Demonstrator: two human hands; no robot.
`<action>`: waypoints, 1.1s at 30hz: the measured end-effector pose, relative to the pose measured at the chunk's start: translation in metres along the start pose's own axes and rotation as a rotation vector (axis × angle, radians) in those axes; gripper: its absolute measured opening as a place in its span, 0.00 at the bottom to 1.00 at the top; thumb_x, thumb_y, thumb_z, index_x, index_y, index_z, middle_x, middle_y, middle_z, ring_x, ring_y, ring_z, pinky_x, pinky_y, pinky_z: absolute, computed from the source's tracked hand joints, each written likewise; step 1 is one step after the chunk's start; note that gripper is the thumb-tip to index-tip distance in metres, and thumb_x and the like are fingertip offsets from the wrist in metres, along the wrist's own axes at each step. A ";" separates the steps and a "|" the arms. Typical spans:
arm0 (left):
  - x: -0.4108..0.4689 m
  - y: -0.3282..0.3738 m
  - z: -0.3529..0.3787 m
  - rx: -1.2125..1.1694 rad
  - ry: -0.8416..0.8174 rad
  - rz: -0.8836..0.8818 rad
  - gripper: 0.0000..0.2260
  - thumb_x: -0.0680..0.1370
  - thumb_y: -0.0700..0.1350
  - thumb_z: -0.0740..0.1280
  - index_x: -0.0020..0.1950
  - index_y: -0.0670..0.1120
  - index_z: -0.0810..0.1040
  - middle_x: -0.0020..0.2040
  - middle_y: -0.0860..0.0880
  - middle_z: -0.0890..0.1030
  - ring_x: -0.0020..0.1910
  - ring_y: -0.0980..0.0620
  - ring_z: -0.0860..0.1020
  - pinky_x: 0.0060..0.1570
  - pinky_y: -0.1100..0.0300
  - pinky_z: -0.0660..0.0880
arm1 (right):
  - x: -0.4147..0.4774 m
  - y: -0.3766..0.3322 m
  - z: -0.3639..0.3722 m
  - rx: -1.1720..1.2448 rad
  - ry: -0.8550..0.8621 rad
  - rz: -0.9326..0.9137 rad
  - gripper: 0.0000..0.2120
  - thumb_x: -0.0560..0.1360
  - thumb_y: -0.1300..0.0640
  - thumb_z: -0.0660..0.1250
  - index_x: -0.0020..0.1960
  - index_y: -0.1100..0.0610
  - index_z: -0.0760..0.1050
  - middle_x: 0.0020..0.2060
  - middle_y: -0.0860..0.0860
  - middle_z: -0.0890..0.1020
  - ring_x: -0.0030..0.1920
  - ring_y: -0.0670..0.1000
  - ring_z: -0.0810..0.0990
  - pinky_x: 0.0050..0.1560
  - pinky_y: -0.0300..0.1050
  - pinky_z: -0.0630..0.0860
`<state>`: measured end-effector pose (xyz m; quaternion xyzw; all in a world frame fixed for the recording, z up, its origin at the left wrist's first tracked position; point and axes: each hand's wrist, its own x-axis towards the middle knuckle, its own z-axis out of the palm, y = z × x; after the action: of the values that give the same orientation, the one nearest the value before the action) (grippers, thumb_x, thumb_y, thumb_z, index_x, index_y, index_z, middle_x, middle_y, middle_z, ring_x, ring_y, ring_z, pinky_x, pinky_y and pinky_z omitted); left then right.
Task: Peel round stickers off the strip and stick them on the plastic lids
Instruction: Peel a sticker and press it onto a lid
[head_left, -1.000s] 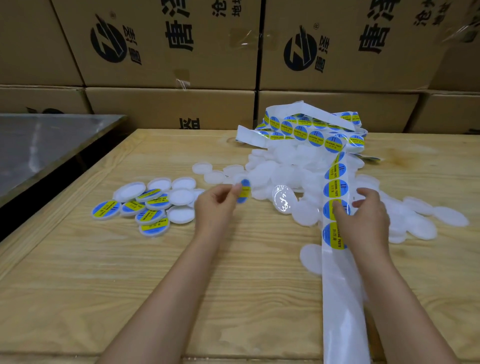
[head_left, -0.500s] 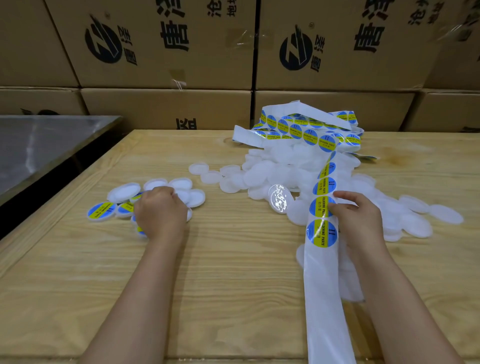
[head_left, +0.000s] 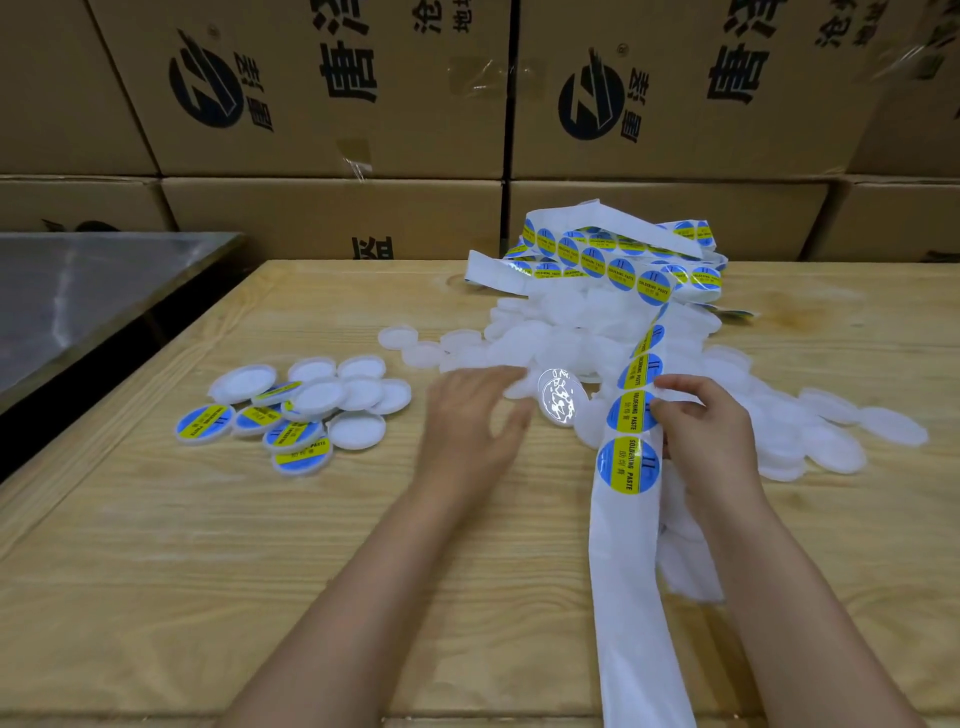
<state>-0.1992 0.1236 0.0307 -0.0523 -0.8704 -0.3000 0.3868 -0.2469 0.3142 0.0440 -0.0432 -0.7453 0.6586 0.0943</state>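
On the desk (head_left: 156, 571), right hand (head_left: 711, 441) pinches the sticker strip (head_left: 628, 561); left hand (head_left: 470, 421) (blurred), fingers spread and empty, is at the plain lids (head_left: 571, 322); labelled lids (head_left: 291, 421) lie well left.

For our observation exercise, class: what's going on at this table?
A person is labelling plastic lids on a wooden table. The right hand pinches the sticker strip, whose peeled backing trails toward the camera. The left hand, open and empty, hovers by the heap of blank lids. A small cluster of stickered lids lies to the left.
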 end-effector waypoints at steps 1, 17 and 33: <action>-0.004 0.011 0.006 -0.080 -0.094 0.002 0.17 0.72 0.49 0.68 0.58 0.44 0.80 0.57 0.49 0.81 0.57 0.49 0.77 0.62 0.55 0.66 | -0.001 -0.001 0.001 -0.002 -0.013 -0.007 0.11 0.72 0.63 0.64 0.45 0.48 0.77 0.32 0.49 0.81 0.28 0.48 0.73 0.37 0.47 0.71; -0.016 0.024 0.024 -0.349 -0.273 -0.167 0.13 0.66 0.44 0.77 0.48 0.49 0.80 0.45 0.62 0.80 0.49 0.64 0.76 0.51 0.72 0.69 | -0.014 -0.001 0.017 0.023 -0.127 -0.084 0.10 0.75 0.64 0.66 0.47 0.50 0.78 0.41 0.55 0.83 0.31 0.49 0.81 0.41 0.53 0.80; -0.016 0.022 0.027 -0.362 -0.245 -0.350 0.13 0.67 0.41 0.75 0.36 0.51 0.71 0.38 0.54 0.78 0.40 0.56 0.76 0.44 0.57 0.75 | -0.023 -0.003 0.023 -0.119 -0.299 -0.200 0.09 0.72 0.57 0.70 0.49 0.46 0.75 0.29 0.52 0.80 0.33 0.47 0.76 0.38 0.39 0.71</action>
<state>-0.1986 0.1589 0.0161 -0.0053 -0.8387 -0.5043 0.2055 -0.2289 0.2871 0.0425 0.1241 -0.7892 0.5998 0.0447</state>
